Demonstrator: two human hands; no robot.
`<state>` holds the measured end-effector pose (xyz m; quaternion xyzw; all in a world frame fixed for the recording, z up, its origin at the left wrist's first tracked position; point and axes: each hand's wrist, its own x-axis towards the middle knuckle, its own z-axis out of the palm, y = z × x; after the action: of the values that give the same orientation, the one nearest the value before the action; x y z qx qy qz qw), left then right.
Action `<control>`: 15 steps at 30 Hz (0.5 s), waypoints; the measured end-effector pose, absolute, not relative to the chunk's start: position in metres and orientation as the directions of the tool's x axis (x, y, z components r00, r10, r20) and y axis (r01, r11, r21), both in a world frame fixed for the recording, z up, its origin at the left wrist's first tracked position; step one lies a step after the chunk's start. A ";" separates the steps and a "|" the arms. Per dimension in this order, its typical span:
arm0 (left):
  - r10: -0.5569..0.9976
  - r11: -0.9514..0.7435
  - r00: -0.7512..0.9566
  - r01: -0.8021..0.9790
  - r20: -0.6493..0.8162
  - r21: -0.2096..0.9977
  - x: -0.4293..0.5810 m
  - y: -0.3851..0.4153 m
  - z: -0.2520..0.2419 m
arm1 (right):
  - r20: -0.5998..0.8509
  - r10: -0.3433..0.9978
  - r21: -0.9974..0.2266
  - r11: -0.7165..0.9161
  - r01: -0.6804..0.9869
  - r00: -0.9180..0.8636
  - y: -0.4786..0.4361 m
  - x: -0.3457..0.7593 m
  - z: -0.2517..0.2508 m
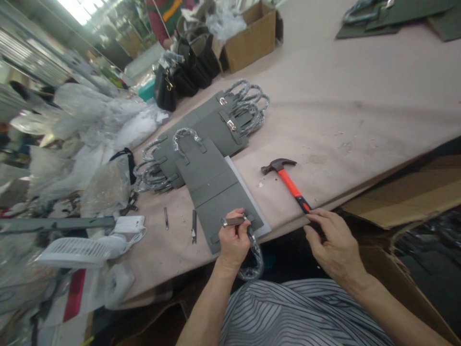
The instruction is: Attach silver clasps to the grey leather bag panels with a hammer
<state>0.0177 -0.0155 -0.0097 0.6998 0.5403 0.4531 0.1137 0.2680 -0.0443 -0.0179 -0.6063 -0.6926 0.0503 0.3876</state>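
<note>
My left hand [234, 240] is closed round a short metal rod-shaped tool [232, 221], held near the lower end of a grey-green bag panel [212, 185]. Plastic-wrapped handles are fixed to the panel: one handle [186, 139] is at its far end, and another handle [256, 264] hangs past the table edge by my left hand. At the table's front edge, my right hand [333, 240] has its fingers round the black grip end of a claw hammer [290, 185] with an orange shaft. The hammer's head is over the tabletop.
Stacked grey-green bag pieces [201, 122] with wrapped handles lie behind the panel. Two slim tools, one a dark rod [194, 227], rest to its left. Black bags [183, 72] and a cardboard box [250, 43] stand farther back, near another person's sleeve [156, 24]. A white fan [77, 251] is at left.
</note>
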 end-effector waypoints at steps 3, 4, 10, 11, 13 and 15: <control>0.843 -0.416 0.033 0.672 0.536 0.612 0.019 -0.016 -0.012 | 0.397 0.918 -0.432 0.195 0.881 -0.009 -0.042 0.266 -0.022; 0.840 -0.420 0.037 0.676 0.541 0.606 0.019 -0.016 -0.012 | 0.363 0.932 -0.408 0.173 0.897 -0.015 -0.040 0.265 -0.023; 0.851 -0.421 0.054 0.664 0.522 0.618 0.020 -0.013 -0.011 | 0.050 0.998 -0.329 -0.031 0.944 0.050 -0.022 0.265 -0.014; 0.856 -0.418 0.059 0.664 0.513 0.620 0.019 -0.012 -0.010 | -0.008 0.998 -0.321 -0.061 0.945 0.062 -0.019 0.266 -0.011; 0.859 -0.418 0.063 0.661 0.508 0.623 0.018 -0.012 -0.011 | -0.109 0.991 -0.348 -0.105 0.932 0.071 -0.012 0.269 -0.006; 0.854 -0.422 0.056 0.655 0.518 0.626 0.018 -0.012 -0.012 | -0.220 0.973 -0.426 -0.165 0.889 0.076 -0.006 0.271 -0.001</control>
<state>0.0178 -0.0120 -0.0124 0.7179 0.5255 0.4425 0.1121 0.2708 -0.0058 -0.0012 -0.7278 -0.6396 0.2304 0.0905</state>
